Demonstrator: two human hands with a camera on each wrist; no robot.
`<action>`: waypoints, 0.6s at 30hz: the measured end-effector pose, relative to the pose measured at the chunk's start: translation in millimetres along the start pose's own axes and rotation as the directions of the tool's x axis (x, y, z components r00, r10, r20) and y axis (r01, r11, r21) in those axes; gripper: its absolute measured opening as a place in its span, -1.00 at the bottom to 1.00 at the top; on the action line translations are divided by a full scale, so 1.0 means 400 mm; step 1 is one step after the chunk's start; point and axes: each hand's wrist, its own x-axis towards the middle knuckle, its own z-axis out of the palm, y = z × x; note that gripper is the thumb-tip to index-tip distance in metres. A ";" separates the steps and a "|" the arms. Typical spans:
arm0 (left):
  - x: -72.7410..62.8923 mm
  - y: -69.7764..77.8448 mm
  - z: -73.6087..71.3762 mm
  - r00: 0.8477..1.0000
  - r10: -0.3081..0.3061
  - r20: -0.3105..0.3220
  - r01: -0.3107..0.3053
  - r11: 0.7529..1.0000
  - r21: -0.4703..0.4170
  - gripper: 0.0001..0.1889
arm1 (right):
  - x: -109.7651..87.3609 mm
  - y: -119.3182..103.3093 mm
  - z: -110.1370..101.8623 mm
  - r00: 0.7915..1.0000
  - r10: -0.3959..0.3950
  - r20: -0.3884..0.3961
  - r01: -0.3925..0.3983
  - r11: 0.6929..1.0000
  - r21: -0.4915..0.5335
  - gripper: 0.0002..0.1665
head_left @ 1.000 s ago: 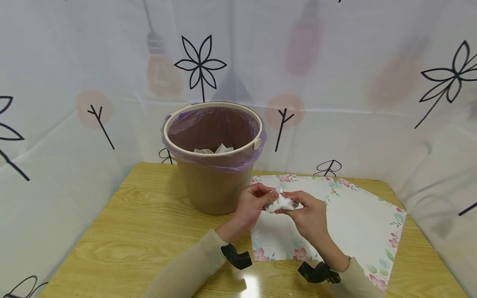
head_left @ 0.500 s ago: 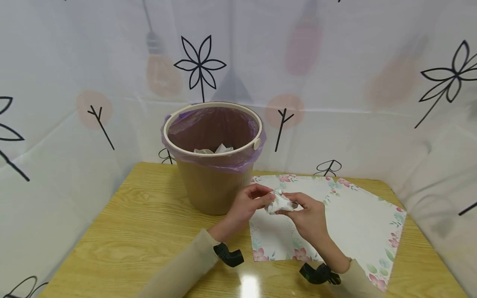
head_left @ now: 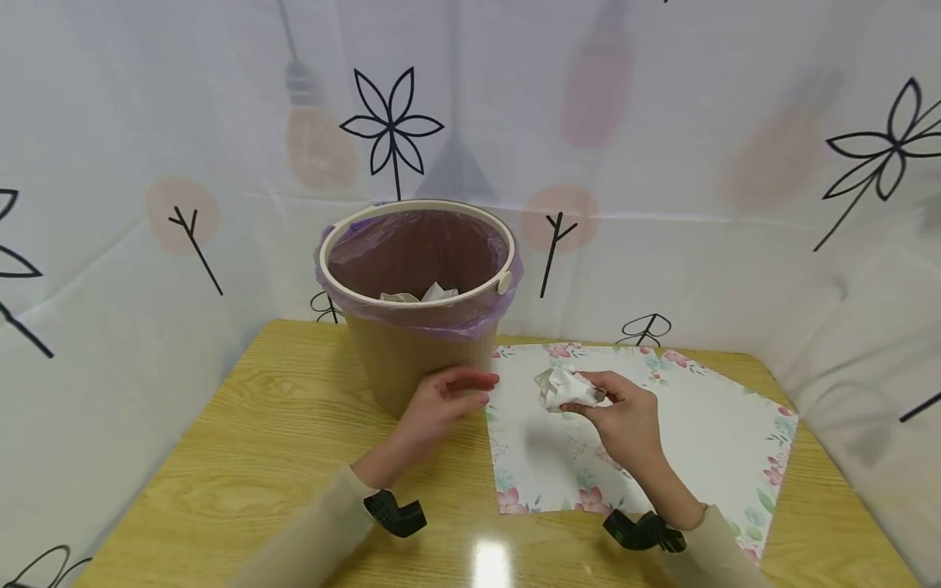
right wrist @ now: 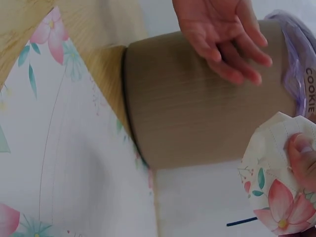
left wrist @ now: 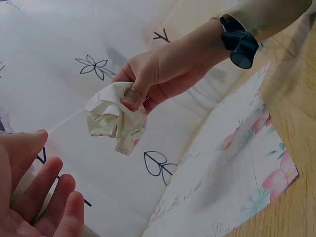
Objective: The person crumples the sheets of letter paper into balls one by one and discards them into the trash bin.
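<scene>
A crumpled ball of floral paper (head_left: 564, 388) is held up over flat sheets, pinched between the thumb and fingers of my right hand (head_left: 623, 416). Pink flowers and green leaves show on the crumpled ball (right wrist: 276, 177) in the right wrist view. My left hand (head_left: 434, 412) is apart from the paper, in front of the trash can (head_left: 422, 351), its fingers loosely bent around nothing. In the left wrist view the left hand (left wrist: 39, 197) shows its spread fingers, with the right hand (left wrist: 153, 74) and the ball beyond.
Flat sheets of flower-bordered paper (head_left: 684, 441) lie on the wooden table (head_left: 243, 457), right of the trash can. A purple bag (head_left: 470, 322) lines the can, and white crumpled paper (head_left: 439, 292) lies inside. A patterned cloth (head_left: 662, 204) hangs behind.
My left hand has let go of the crumpled paper and moved left and down toward the front of the can. My right hand keeps the paper, shifted slightly right.
</scene>
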 end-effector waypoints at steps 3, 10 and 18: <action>-0.027 0.006 -0.037 1.000 0.018 -0.006 -0.018 0.999 0.036 -0.72 | 0.002 0.004 -0.005 1.000 0.028 0.003 -0.028 1.000 -0.005 -0.55; -0.091 0.042 -0.137 0.998 0.061 -0.033 -0.057 0.994 0.097 -0.72 | 0.005 0.013 -0.013 0.998 0.064 0.005 -0.064 0.997 0.031 -0.55; -0.116 0.108 -0.264 0.987 0.124 -0.100 -0.093 0.958 0.273 -0.79 | 0.011 0.021 -0.022 0.996 0.090 0.000 -0.090 0.995 0.048 -0.54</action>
